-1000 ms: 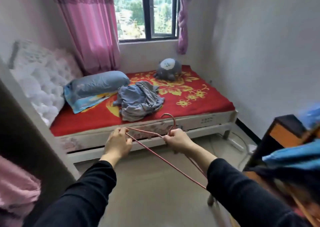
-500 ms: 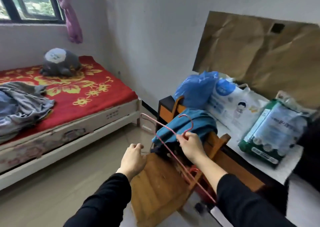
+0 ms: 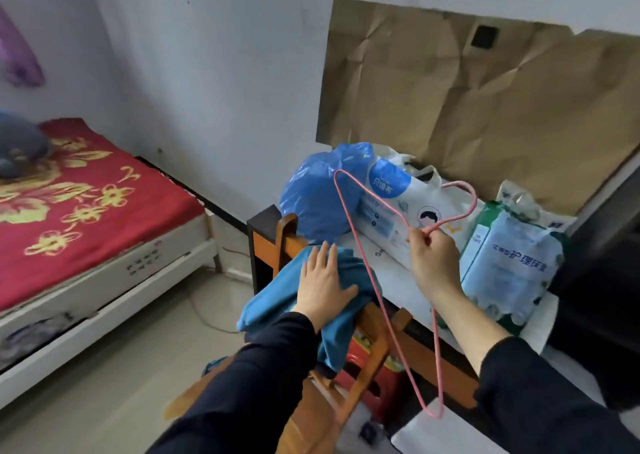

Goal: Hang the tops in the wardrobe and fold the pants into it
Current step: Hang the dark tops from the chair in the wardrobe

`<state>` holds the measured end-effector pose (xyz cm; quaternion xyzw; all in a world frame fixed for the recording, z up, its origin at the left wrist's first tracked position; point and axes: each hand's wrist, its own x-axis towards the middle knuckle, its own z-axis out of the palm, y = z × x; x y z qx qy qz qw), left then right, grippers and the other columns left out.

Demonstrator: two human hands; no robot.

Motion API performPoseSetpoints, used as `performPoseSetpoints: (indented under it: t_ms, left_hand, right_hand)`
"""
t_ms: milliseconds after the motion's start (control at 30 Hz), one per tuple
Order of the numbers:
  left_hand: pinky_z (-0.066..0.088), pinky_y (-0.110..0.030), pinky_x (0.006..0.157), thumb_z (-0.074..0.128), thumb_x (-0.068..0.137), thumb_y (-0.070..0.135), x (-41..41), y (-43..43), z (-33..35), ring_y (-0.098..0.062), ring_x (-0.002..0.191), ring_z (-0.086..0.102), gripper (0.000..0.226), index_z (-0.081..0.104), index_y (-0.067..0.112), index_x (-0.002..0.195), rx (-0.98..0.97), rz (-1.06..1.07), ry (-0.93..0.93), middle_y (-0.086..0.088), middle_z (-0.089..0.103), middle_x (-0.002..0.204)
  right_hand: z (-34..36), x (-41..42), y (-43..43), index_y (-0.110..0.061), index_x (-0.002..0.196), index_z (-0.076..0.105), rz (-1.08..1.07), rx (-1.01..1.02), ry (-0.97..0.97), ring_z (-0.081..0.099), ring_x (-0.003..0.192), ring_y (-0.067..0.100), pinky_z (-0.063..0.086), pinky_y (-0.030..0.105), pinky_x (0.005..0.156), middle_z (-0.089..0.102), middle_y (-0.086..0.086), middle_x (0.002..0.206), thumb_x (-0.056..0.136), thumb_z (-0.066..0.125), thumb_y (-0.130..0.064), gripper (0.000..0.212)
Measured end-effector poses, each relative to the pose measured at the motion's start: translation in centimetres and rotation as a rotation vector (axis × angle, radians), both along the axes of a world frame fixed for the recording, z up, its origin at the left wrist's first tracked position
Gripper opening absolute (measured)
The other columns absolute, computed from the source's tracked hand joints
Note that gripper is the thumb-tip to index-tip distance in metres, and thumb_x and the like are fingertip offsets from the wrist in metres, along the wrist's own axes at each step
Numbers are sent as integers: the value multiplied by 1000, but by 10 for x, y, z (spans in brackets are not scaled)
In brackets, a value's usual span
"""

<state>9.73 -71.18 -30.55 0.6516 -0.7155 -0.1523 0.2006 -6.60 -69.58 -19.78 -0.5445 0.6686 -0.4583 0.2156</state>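
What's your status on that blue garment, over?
Left hand flat on blue garment, draped over chair back. Right hand grips pink hanger, garment not yet on it. Nothing blocking.

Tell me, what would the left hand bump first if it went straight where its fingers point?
Probably the blue bag, just ahead of it. The left hand lies flat on the blue garment now, and depth is hard to judge.
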Motion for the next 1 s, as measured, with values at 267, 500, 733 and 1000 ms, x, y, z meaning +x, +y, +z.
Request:
performPoseSetpoints:
  t_ms: [267,500,733,1000]
  left_hand:
    - [15,-68,107,54,90,41,-9,-45,4,-24,124,42,27,54,19,105,120,-107,2,0,58,115]
    - [46,-15,68,65,90,25,36,-39,45,-13,78,61,16,63,11,96,50,56,750,0,63,84]
    - [51,-44,95,55,97,19,123,12,89,-30,106,64,23,63,9,116,22,301,1379,-15,68,113]
    - [56,-33,69,39,92,18,178,115,127,-24,77,71,33,68,4,101,-79,429,1731,-14,71,91]
  right_hand:
    - [-1,-20,-69,1,85,57,-65,176,-82,47,61,25,38,30,56,54,11,73,92,46,-18,24]
    - [13,-9,-78,-13,65,41,-179,47,-163,44,65,22,36,35,65,45,1,66,93,41,-19,29]
    - [26,32,-77,-29,67,51,-32,-108,-449,35,53,15,30,30,54,38,-5,57,83,44,-37,19]
    - [-20,124,-19,-18,102,68,393,141,-410,46,58,12,39,27,56,50,-7,68,94,48,-17,21]
